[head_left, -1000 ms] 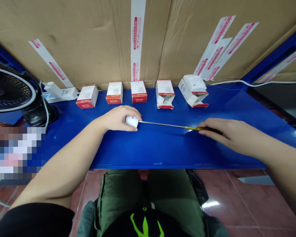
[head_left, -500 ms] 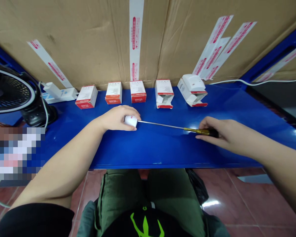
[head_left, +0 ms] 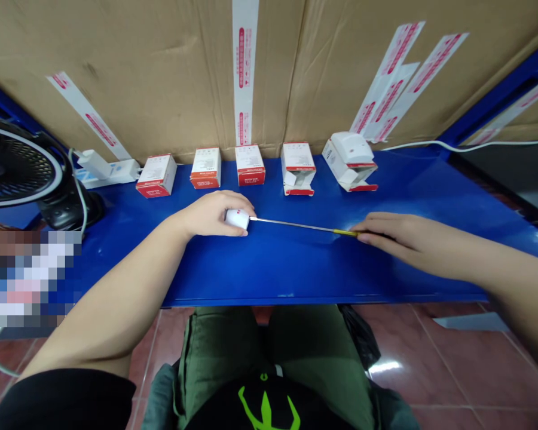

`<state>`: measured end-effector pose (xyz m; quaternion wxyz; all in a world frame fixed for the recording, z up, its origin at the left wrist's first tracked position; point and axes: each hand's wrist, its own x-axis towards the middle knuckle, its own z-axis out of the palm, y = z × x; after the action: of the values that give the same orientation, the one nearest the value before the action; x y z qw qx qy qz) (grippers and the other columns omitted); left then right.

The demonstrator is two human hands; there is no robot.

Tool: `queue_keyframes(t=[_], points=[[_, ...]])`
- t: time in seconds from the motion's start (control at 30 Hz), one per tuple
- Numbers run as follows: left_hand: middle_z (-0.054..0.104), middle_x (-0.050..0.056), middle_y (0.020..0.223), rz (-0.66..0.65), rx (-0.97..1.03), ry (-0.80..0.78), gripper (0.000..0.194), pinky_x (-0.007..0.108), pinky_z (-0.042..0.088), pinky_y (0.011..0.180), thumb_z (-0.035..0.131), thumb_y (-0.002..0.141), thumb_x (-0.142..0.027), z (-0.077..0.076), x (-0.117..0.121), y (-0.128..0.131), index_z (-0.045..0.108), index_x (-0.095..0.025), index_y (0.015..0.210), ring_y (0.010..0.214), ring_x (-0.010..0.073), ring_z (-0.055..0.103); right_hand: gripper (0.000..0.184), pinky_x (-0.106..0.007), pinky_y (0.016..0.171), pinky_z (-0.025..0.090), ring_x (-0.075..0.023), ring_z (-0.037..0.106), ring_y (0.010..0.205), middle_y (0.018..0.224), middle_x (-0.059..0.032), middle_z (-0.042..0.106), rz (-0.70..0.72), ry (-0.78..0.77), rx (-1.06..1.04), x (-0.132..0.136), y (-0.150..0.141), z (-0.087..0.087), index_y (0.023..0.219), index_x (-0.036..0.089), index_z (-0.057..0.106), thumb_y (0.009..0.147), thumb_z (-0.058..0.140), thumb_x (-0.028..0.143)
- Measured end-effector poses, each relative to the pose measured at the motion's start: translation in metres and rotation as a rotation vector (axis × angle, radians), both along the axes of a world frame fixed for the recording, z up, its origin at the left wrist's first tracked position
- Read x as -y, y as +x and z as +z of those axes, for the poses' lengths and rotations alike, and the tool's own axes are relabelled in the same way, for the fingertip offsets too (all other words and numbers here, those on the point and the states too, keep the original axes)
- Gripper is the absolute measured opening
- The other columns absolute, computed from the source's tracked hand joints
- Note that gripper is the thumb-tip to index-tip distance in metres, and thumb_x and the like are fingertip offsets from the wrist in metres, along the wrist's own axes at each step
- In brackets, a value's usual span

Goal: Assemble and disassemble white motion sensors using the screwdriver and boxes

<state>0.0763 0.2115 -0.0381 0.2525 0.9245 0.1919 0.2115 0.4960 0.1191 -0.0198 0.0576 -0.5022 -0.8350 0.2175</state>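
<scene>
"Writing on those red-and-white cardboard boxes (head_left: 250, 162)?"

"Too blurred to read. Left hand (head_left: 215, 212) clamps a small white plastic device (head_left: 237, 220) over the blue table (head_left: 269, 269); right hand (head_left: 397, 237) grips a yellow-handled metal screwdriver (head_left: 296, 225), tip at its edge."

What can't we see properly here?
All in the head view:
- Screwdriver handle: mostly hidden by the right hand.
- Screwdriver tip: too small to tell whether it's inside the white thing.
- White thing's far end: covered by the left hand.
- Fan: cut off by the left edge.
- Boxes' tiny print: too small.
</scene>
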Motion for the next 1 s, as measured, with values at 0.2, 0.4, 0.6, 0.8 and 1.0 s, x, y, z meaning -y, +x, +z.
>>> queue_keyframes(t=[0.2,0.4,0.6,0.8,1.0], points=[[0.087,0.012,0.124,-0.005,-0.002,-0.007,0.028,0.045,0.064,0.107,0.093,0.09,-0.037,0.001,0.0,0.0,0.088,-0.025,0.115,0.115,0.029,0.083,0.066,-0.047,0.068,0.059,-0.0309,0.073,0.071,0.084,-0.009,0.08,-0.057,-0.045,-0.081,-0.004,0.009,-0.015,0.109,0.028,0.076,0.084,0.067,0.089],[0.087,0.011,0.125,-0.004,0.0,-0.025,0.03,0.045,0.064,0.107,0.093,0.089,-0.037,0.001,0.0,-0.001,0.088,-0.026,0.117,0.116,0.0289,0.083,0.059,-0.045,0.068,0.054,-0.0291,0.071,0.071,0.076,-0.0087,0.077,-0.112,-0.078,-0.018,0.0,-0.008,0.006,0.089,0.03,0.068,0.092,0.055,0.087],[0.087,0.011,0.126,0.006,-0.009,-0.032,0.029,0.046,0.063,0.109,0.093,0.09,-0.037,0.001,0.0,0.0,0.088,-0.026,0.116,0.117,0.0287,0.083,0.053,-0.049,0.077,0.06,-0.0342,0.079,0.085,0.099,-0.0132,0.085,-0.065,-0.051,0.06,-0.004,-0.012,0.01,0.1,0.029,0.076,0.099,0.046,0.072],[0.087,0.012,0.125,0.004,-0.004,-0.041,0.03,0.046,0.064,0.107,0.094,0.089,-0.037,0.001,0.001,0.0,0.089,-0.026,0.116,0.116,0.0295,0.083,0.056,-0.051,0.076,0.063,-0.0347,0.079,0.081,0.09,-0.0138,0.082,-0.04,-0.071,0.036,-0.002,-0.018,0.011,0.089,0.03,0.071,0.103,0.039,0.074],[0.087,0.011,0.125,0.007,0.003,-0.049,0.03,0.044,0.064,0.107,0.095,0.088,-0.036,0.002,0.001,0.0,0.089,-0.027,0.116,0.116,0.0291,0.083,0.054,-0.04,0.059,0.052,-0.028,0.07,0.059,0.071,-0.0057,0.077,-0.018,-0.085,0.012,0.002,-0.024,0.01,0.104,0.03,0.068,0.1,0.05,0.081]])
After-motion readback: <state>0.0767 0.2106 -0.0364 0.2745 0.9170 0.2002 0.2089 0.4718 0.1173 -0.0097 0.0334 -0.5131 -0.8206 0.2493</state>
